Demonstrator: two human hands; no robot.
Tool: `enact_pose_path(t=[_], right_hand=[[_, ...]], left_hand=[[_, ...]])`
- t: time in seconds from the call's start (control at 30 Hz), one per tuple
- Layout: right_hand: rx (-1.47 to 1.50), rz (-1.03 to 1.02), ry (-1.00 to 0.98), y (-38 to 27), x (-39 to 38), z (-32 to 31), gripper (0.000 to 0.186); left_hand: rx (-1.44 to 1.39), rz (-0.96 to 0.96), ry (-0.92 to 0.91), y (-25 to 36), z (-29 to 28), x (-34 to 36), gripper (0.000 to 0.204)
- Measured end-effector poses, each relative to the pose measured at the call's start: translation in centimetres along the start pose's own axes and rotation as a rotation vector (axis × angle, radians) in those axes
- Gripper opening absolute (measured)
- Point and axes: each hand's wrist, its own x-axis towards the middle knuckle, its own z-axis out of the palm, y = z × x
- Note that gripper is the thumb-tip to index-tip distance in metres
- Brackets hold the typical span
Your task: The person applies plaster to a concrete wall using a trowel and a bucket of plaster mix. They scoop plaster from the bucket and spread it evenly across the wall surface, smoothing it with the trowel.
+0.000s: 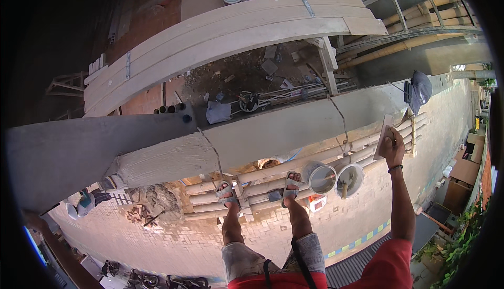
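Observation:
My right hand [394,148] is closed around the grip of a flat plastering trowel [384,135]. The trowel is tilted, its long blade near the front edge of a grey plastered concrete beam [283,123]. My left hand does not show. Toward the left, a rougher, paler coat of plaster [168,158] covers a stretch of the beam. Below the trowel, two buckets stand side by side: one holds a grey mix [321,178], and the other bucket [358,176] has a tool handle leaning in it. My sandalled feet rest on bamboo poles [257,189].
Long pale boards [226,29] span beyond the beam. A dark cap-like object [420,92] sits at the beam's right end. Far below the bamboo lies a paved lane [294,223] with a sand heap [163,202] and parked motorcycles [142,278]. Rubble [268,67] covers the ground behind the beam.

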Motion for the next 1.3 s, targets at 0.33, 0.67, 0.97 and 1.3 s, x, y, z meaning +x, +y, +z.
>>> enact_pose_path(t=[0.33,0.67,0.97,1.3], right_hand=[[1.534,0.865,-0.462,-16.5,-20.3,3.6,0.053],[1.735,0.487,-0.790,-26.6,-16.0,4.8,0.042],[1.830,0.625,-0.727,-25.5,-18.8,1.1,0.033],[1.724,0.633,-0.675,-30.0,-22.1,-2.9,0.030]], left_hand=[[-0.325,-0.098,-0.108,10.4,0.0,-4.3,0.079],[-0.052,0.064,0.035,6.2,1.2,-4.7,0.085],[-0.136,0.004,0.012,9.4,0.9,-6.0,0.084],[-0.165,-0.104,-0.033,9.9,0.2,-5.8,0.083]])
